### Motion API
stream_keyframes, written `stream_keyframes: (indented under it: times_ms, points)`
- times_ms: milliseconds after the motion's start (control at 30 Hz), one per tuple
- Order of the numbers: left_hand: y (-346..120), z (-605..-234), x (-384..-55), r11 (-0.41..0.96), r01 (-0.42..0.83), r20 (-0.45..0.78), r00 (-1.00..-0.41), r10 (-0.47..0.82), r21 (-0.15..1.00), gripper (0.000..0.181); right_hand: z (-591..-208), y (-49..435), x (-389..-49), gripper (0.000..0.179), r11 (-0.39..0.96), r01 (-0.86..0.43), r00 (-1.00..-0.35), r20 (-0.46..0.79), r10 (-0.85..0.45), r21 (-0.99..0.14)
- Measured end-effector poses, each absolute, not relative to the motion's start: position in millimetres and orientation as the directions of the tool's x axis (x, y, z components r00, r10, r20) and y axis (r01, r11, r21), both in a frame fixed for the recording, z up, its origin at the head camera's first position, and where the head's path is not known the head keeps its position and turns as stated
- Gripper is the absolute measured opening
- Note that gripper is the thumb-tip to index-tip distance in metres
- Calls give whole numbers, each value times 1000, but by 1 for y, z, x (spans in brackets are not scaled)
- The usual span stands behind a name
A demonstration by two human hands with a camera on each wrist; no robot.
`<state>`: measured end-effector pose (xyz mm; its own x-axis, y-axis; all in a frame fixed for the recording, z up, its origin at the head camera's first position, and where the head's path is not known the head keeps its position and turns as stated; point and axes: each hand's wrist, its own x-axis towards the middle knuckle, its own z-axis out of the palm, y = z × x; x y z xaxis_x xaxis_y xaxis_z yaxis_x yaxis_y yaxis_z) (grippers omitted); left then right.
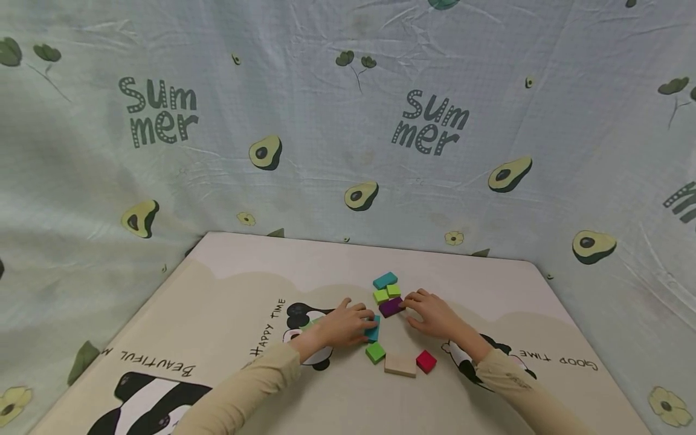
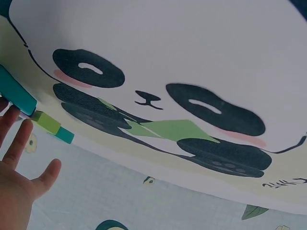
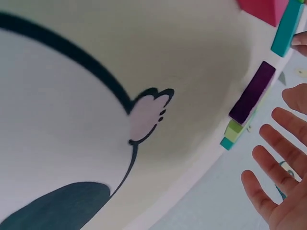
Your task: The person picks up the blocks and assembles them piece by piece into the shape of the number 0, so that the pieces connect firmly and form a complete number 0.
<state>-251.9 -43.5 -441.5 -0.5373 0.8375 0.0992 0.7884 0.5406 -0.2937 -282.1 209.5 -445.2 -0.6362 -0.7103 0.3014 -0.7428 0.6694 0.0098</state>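
My left hand (image 1: 345,325) holds a teal block (image 1: 374,331) by its left side, its fingertips over the block and one finger raised away. Part of that grip is cut off in the left wrist view, where the teal block (image 2: 17,91) shows above the fingers. My right hand (image 1: 434,314) hovers beside the right end of a purple block (image 1: 389,307). In the right wrist view its fingers are spread and hold nothing, and the purple block (image 3: 253,92) lies apart from them. Just below the held block is a green block (image 1: 375,353).
Two lime blocks (image 1: 381,296) and another teal block (image 1: 385,280) lie beyond the purple one. Nearer are a plain wooden block (image 1: 400,365) and a red block (image 1: 426,361). The panda-print table (image 1: 228,326) ends at a hanging printed cloth (image 1: 310,121).
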Motion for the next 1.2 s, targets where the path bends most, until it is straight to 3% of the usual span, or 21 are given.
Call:
stream_keyframes:
  times_ms: [767,1067,1200]
  points:
    - [-40,-442,-253,543,781,73,-550,832,-310,37,-451,184,-298,35,667,-737,-643,188,-742,109]
    - [-40,-440,-252,549,783,69,-555,829,-292,37,-454,183,-297,39,755,-641,-741,147,-656,138]
    - [-41,-439,-252,555,784,62,-562,825,-279,37,-452,184,-294,38,754,-641,-741,142,-657,142]
